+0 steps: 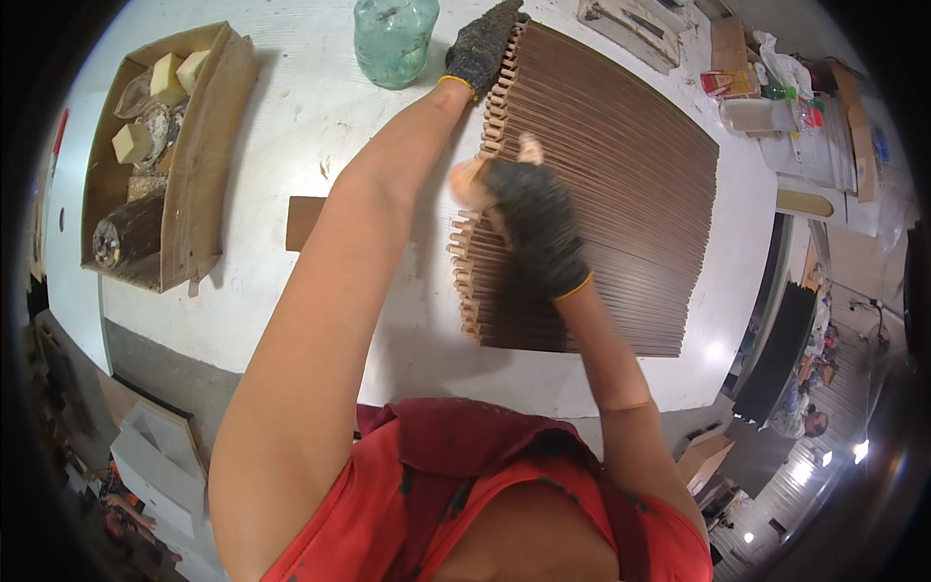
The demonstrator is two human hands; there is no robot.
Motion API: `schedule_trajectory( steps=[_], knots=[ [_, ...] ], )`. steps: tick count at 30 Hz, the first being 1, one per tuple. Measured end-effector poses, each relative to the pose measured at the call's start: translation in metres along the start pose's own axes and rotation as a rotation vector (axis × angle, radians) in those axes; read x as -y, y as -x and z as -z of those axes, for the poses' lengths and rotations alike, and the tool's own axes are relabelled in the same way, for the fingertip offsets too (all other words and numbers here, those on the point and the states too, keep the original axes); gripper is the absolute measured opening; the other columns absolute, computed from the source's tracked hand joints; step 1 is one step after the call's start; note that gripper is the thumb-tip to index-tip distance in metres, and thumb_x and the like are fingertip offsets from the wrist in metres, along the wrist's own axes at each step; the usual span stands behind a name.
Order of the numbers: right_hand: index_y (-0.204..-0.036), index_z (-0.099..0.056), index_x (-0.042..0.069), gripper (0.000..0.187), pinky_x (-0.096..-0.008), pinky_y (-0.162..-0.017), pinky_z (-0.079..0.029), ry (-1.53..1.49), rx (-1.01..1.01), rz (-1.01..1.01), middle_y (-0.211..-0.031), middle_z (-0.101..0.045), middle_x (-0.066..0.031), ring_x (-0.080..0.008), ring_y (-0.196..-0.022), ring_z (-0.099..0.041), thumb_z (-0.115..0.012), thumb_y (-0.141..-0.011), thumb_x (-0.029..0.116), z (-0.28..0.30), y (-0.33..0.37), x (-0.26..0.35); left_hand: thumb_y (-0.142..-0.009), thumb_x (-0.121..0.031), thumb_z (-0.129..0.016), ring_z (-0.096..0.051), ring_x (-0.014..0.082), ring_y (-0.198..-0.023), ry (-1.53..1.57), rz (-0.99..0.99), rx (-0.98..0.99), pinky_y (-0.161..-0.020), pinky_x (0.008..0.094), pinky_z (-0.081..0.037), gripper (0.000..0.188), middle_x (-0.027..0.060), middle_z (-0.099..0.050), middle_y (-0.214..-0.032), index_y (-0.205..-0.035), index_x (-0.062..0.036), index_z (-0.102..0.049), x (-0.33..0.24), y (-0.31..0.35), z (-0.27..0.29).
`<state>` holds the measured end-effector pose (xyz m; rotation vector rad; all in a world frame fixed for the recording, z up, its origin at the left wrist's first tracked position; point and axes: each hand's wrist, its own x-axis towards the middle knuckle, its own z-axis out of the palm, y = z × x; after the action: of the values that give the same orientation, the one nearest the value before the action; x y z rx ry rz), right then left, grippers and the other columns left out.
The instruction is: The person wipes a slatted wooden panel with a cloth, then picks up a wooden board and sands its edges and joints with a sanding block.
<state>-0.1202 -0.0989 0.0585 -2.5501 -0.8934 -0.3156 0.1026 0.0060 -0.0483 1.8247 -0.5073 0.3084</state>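
Note:
A wide row of thin dark-brown wooden slats (621, 184), packed side by side, lies on the white table. Their pale notched ends (465, 281) form an uneven edge on the left. My left hand (483, 50), in a dark knit glove with a yellow cuff, rests along the far end of that edge. Its fingers look stretched out, though the tips are partly hidden. Over the near-left part of the slats is my right hand (536, 225), in a similar glove with bare fingertips. Motion blurs it, but its fingers appear apart, near the notched ends, holding nothing I can see.
On the left stands an open cardboard box (208, 165) with pale foam blocks and a dark roll. A greenish clear plastic bottle (395, 44) is at the back. Beside my left forearm lies a flat brown piece (304, 221). Packages and bags (766, 107) crowd the far right.

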Motion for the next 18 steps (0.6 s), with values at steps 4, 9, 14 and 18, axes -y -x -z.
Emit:
schedule_trajectory(
  steps=[4, 9, 14, 18],
  knots=[
    [-0.110, -0.065, 0.009, 0.029, -0.0480, -0.085, -0.050, 0.117, -0.154, -0.426, -0.100, -0.066, -0.0134, -0.0366, -0.094, -0.064, -0.065, -0.081, 0.008, 0.015, -0.007, -0.017, -0.102, -0.022, -0.044, -0.057, 0.0292, -0.123, -0.023, -0.115, -0.104, -0.105, 0.0385, -0.044, 0.050, 0.0177, -0.058, -0.135, -0.148, -0.0045, -0.038, 0.010, 0.023, -0.001],
    [-0.099, -0.065, 0.009, 0.022, -0.0464, -0.072, -0.054, 0.141, -0.128, 0.047, -0.090, -0.065, -0.0136, -0.0335, -0.084, -0.066, -0.059, -0.079, 0.000, -0.019, 0.019, 0.033, -0.108, -0.026, -0.033, -0.052, 0.0218, -0.131, 0.069, 0.113, -0.045, -0.113, 0.0335, -0.038, 0.044, 0.0094, -0.054, -0.145, -0.148, -0.0087, -0.042, 0.003, 0.039, 0.002],
    [-0.102, -0.066, 0.011, 0.022, -0.0429, -0.075, -0.054, -0.022, 0.074, -0.416, -0.096, -0.065, -0.0134, -0.0309, -0.087, -0.066, -0.064, -0.080, 0.007, -0.008, 0.026, 0.004, -0.103, -0.008, -0.041, -0.057, 0.0267, -0.126, 0.628, 0.431, -0.001, -0.108, 0.0372, -0.044, 0.033, 0.0184, -0.058, -0.137, -0.134, -0.0042, -0.051, -0.055, 0.089, 0.043],
    [-0.107, -0.065, 0.011, 0.026, -0.0414, -0.087, -0.053, 0.273, -0.088, -0.525, -0.109, -0.064, -0.0113, -0.0314, -0.094, -0.063, -0.067, -0.082, 0.013, -0.004, 0.018, 0.005, -0.105, -0.024, -0.045, -0.042, 0.0257, -0.139, 1.072, 0.579, -0.132, -0.119, 0.0361, -0.032, 0.057, 0.0177, -0.041, -0.152, -0.153, -0.0004, -0.028, -0.110, 0.169, 0.059]
  ],
)
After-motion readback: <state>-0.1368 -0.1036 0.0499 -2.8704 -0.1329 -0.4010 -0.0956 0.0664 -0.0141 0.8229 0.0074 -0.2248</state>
